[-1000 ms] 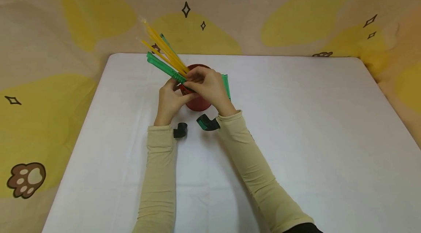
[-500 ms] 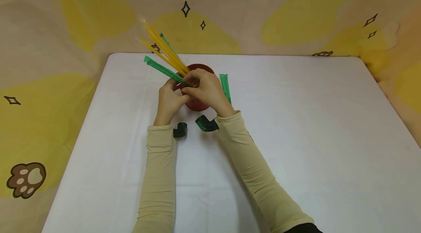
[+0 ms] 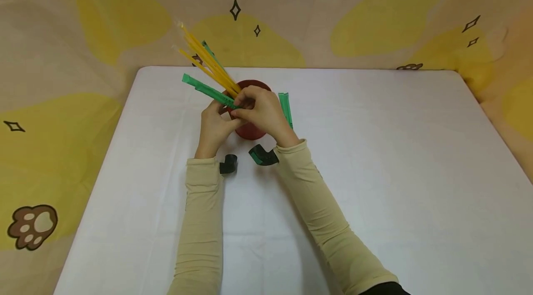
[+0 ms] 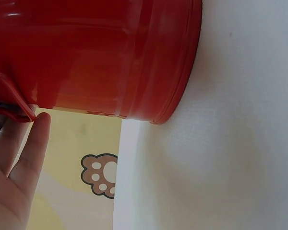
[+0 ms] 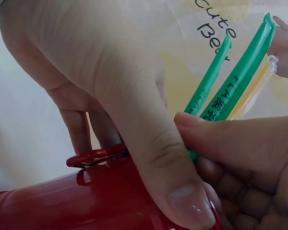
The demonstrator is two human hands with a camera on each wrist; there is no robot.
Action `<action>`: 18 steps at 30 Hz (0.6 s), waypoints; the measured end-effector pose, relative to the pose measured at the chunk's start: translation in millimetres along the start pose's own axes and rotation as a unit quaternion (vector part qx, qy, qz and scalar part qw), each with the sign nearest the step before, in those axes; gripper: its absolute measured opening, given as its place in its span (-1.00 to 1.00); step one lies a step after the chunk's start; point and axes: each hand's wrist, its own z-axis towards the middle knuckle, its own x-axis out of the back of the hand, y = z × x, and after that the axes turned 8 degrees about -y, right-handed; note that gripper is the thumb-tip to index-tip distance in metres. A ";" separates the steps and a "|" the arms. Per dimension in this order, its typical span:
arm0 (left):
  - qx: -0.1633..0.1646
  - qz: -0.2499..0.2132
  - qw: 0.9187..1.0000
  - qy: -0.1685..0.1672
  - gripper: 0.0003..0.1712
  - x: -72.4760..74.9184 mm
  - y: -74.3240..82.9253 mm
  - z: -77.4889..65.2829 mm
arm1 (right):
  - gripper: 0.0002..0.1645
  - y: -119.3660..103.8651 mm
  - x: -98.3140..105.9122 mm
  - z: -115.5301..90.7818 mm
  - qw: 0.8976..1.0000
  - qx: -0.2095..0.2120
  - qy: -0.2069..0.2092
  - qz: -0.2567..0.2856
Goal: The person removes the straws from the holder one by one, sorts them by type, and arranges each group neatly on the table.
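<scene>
A red cup (image 3: 251, 133) with a small side handle (image 5: 96, 157) stands upright on the table. My left hand (image 3: 214, 131) grips it from the left, thumb over the rim and some fingers by the handle. Above the cup's mouth, my right hand (image 3: 266, 112) pinches a green wrapped straw (image 3: 204, 89) between thumb and forefinger; it slants up to the left. A second green wrapper (image 5: 209, 79) lies close to it in the right wrist view. Several yellow wrapped straws (image 3: 212, 66) lean left out of the cup, with another green one behind. The cup's inside is mostly hidden.
Another green wrapped straw (image 3: 285, 105) shows beside my right wrist, partly hidden. A white-covered table (image 3: 374, 170) spreads around the cup. Behind it hangs a patterned yellow and beige cloth (image 3: 374, 17). Black camera mounts (image 3: 263, 155) sit at both wrists.
The outer end of the pinched green straw has dropped and swung slightly left. The right hand has shifted only slightly; the left hand and cup have stayed in place.
</scene>
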 end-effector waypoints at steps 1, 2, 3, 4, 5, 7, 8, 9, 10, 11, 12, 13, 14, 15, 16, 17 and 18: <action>0.001 0.002 1.000 -0.001 -0.39 0.2 5.9 -1.4 | -0.80 -0.1 0.5 -0.2 1.000 -0.001 0.000 0.009; 0.003 0.005 1.000 -0.002 -0.39 0.5 12.3 -3.1 | -0.80 -0.1 1.0 -0.4 1.000 -0.003 0.002 0.018; 0.006 0.007 1.000 -0.004 -0.39 0.9 18.6 -4.7 | -0.80 -0.3 1.5 -0.6 1.000 -0.003 0.003 0.024; 0.007 0.010 1.000 -0.005 -0.39 1.4 24.5 -6.1 | -0.80 -0.2 1.8 -0.6 1.000 -0.003 0.004 0.030; 0.007 0.011 1.000 -0.006 -0.40 1.9 29.6 -7.4 | -0.80 -0.1 2.1 -0.4 0.999 -0.003 0.004 0.037; 0.008 0.010 1.000 -0.009 -0.40 2.2 30.9 -7.6 | -0.80 0.0 2.5 -0.3 0.999 -0.005 0.005 0.046; 0.008 0.011 1.000 -0.010 -0.41 2.5 31.3 -7.7 | -0.80 0.1 2.8 -0.2 0.999 -0.006 0.005 0.050; 0.004 0.009 1.000 -0.008 -0.41 2.1 25.8 -6.5 | -0.81 0.0 3.0 -0.1 0.998 -0.007 0.006 0.055; 0.003 0.008 1.000 -0.007 -0.40 1.7 19.7 -5.2 | -0.81 0.5 3.1 0.1 0.998 -0.008 0.006 0.060; 0.003 0.007 1.000 -0.006 -0.39 1.3 13.3 -3.8 | -0.81 0.5 3.4 0.2 0.998 -0.010 0.007 0.065; 0.004 0.008 1.000 -0.005 -0.38 0.9 7.0 -2.4 | -0.81 0.5 3.7 0.2 0.997 -0.012 0.008 0.071; 0.005 0.009 1.000 -0.003 -0.37 0.6 1.0 -1.1 | -0.82 0.4 4.1 0.2 0.997 -0.014 0.009 0.077; 0.006 0.011 1.000 -0.001 -0.37 0.2 -4.9 0.1 | -0.82 0.4 4.3 0.3 0.997 -0.016 0.011 0.081; 0.007 0.013 1.000 0.001 -0.36 -0.2 -10.7 1.3 | -0.82 0.3 4.5 0.2 0.996 -0.017 0.013 0.084; 0.012 0.016 1.000 0.000 -0.35 -0.1 -10.9 1.4 | -0.82 0.4 4.7 0.2 0.996 -0.018 0.014 0.088; 0.015 0.019 1.000 0.000 -0.35 0.0 -11.0 1.5 | -0.82 0.2 4.9 -0.1 0.995 -0.019 0.016 0.092; 0.016 0.022 1.000 0.000 -0.35 0.0 -11.0 1.6 | -0.82 0.4 4.8 -0.3 0.995 -0.019 0.019 0.096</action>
